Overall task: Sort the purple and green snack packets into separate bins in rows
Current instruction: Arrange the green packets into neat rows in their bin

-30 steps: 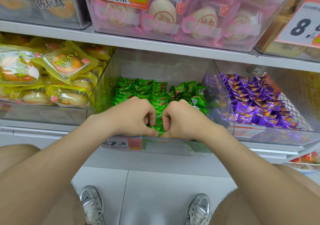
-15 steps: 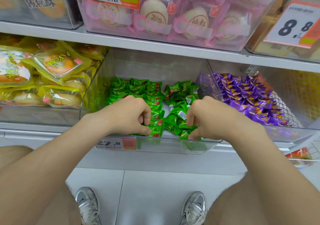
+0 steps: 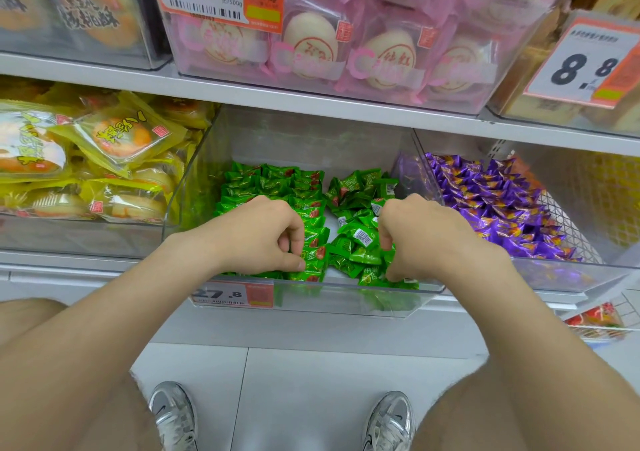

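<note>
Green snack packets fill a clear middle bin, lined in rows on its left side and lying loose on its right. Purple packets lie in rows in the clear bin to the right. My left hand has its fingers curled down on the front end of a green row, thumb against a packet. My right hand is curled over the loose green packets at the front right, fingertips among them.
Yellow pastry packs fill the bin to the left. Pink-wrapped buns and price tags sit on the shelf above. An orange price label is on the middle bin's front. My shoes stand on the grey floor below.
My hands, which met at the bin's front middle, have parted. The right hand moved right onto the loose green packets; the left stayed on the front of the rows.
</note>
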